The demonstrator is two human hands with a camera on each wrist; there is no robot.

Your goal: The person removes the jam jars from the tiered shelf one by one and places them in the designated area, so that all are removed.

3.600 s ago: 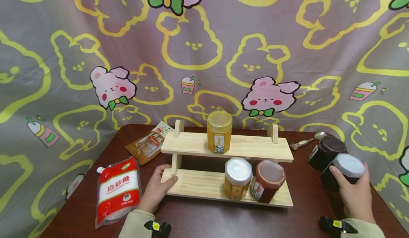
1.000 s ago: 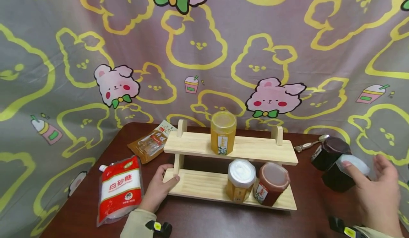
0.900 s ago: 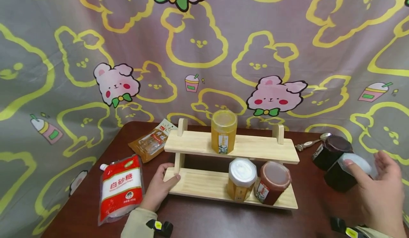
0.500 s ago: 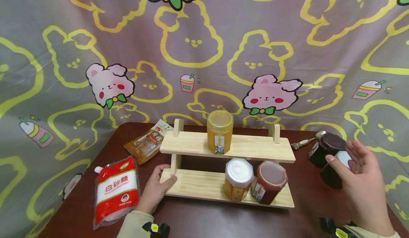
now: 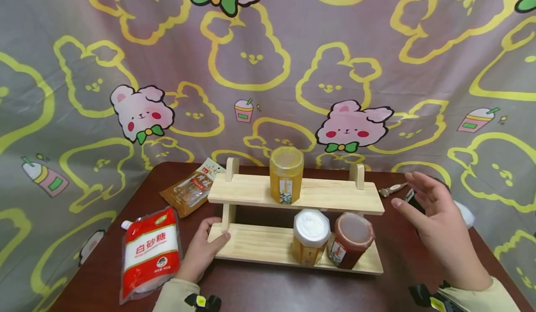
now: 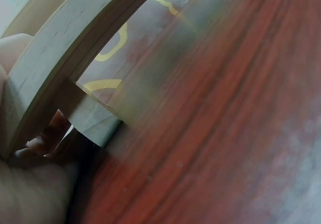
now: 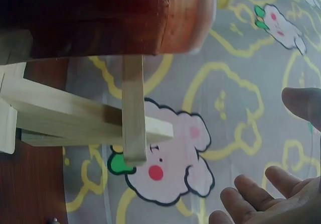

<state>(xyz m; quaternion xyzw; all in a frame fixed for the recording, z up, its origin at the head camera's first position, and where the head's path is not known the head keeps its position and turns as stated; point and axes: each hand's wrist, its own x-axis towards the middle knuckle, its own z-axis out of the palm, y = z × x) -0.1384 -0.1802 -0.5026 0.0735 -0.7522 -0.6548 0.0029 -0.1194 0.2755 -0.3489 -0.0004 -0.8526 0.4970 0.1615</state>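
My left hand [image 5: 203,251] grips the left end of a two-tier wooden shelf [image 5: 255,240], thumb over the lower board; in the left wrist view it lies along the wood. My right hand [image 5: 439,230] hovers with spread thumb and relaxed fingers at the shelf's right, holding nothing. Behind it, partly hidden, stand two dark jars, one showing its whitish lid [image 5: 466,215]. A yellow jar [image 5: 286,177] stands on the upper board. The lower board carries a white-lidded amber jar [image 5: 311,240] beside a red-brown jar [image 5: 351,242], which looms large in the right wrist view.
A red bag of white sugar [image 5: 150,256] lies left of my left hand, with a brown cinnamon packet [image 5: 190,188] behind it. An ornate spoon handle [image 5: 391,190] shows near the back right. A patterned curtain [image 5: 268,70] hangs behind the table [image 5: 268,288].
My right hand has let go of the white-lidded dark jar, leaving it beside the other dark jar, and has moved left towards the shelf. My left hand keeps its grip.
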